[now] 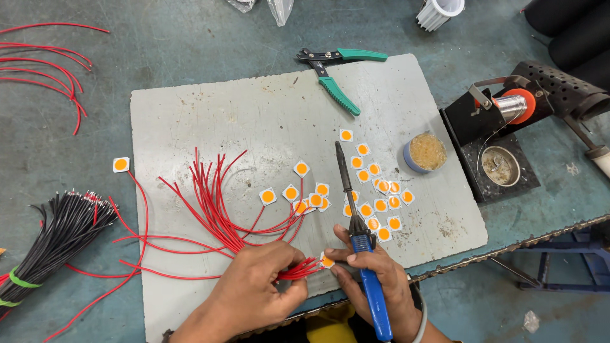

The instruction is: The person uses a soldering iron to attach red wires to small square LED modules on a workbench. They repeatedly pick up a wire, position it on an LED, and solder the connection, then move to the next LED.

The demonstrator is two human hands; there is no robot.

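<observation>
Left hand [254, 289] is pinching a bunch of red wires [216, 213], fingers clamped together on the wire ends at the near edge of the grey work board [210, 121]. Right hand [375, 276] is gripping a blue-handled soldering iron [356, 235], fingers wrapped around it, while its fingertips are pressing a small square LED chip [326, 261] right against the wire ends.

Around: loose LED chips [375, 190] are lying scattered just beyond the iron tip; a flux tin [426, 152] is sitting far right on the board; green-handled pliers [337, 76] are resting at the far edge. A black iron stand with solder reel [502, 127] is standing to the right. A black wire bundle [57, 235] is lying at the left.

Surface: worn grey-green bench [63, 159].
</observation>
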